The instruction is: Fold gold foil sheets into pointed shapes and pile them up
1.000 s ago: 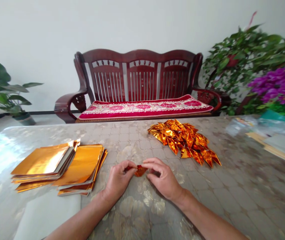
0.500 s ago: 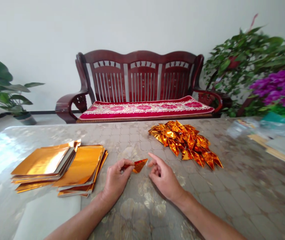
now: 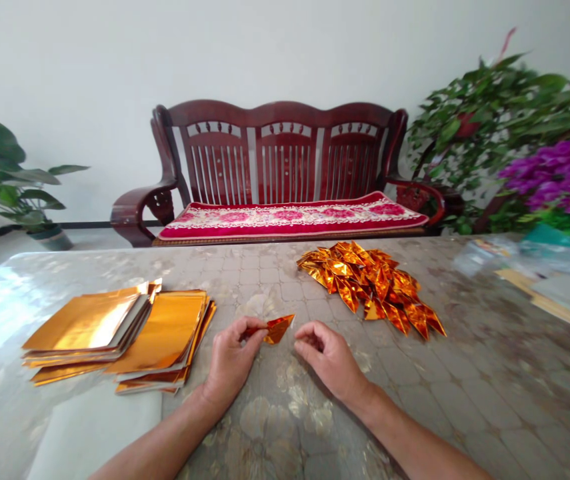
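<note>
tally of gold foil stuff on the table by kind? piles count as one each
Folded foil piece pinched in left hand: 1
Heap of folded foil pieces: 1
Flat foil sheet stacks: 2
Total: 4
Right hand holds nothing.

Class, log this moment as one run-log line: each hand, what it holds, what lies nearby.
left hand: pinches folded gold foil piece | right hand: empty, beside piece | gold sheet stacks left | folded pile right
</note>
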`<state>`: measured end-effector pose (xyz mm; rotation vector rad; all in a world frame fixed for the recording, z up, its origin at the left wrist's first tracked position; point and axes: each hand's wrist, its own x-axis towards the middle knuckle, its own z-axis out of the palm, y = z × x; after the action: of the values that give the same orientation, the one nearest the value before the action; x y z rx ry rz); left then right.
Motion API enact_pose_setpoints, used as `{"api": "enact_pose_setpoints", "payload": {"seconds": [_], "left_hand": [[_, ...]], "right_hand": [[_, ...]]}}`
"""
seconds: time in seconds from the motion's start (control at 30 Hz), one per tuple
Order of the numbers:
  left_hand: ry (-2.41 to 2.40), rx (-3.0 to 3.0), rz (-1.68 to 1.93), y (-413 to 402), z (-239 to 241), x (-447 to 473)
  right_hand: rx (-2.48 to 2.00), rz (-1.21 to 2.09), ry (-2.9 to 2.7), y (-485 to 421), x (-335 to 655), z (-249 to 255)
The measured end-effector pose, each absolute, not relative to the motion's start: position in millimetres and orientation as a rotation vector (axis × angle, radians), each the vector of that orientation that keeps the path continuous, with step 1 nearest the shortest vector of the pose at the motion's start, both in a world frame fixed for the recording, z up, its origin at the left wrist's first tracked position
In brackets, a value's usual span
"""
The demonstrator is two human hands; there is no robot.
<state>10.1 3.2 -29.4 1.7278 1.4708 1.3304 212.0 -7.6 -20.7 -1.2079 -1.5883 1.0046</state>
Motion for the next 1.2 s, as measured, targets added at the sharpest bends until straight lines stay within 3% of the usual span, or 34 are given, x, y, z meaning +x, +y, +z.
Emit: {"api": "enact_pose_setpoints", "payload": {"seconds": [0.43,0.83,1.2], "left_hand": [[1.449,1.737,1.299,2.1,-26.5,10.5],[1.327,2.066,1.104,-3.8,-25.0,11.1],[1.314,2.179,1.043,-3.6,-25.2,8.3]], "right_hand": [[-1.144,0.946,-1.581,-5.1,215.9,-33.7],[-1.047,0.474,-1.933,-5.4,232.5,-11.0],[-0.967,0.556,-2.168,-1.2,237.1,-13.9]]}}
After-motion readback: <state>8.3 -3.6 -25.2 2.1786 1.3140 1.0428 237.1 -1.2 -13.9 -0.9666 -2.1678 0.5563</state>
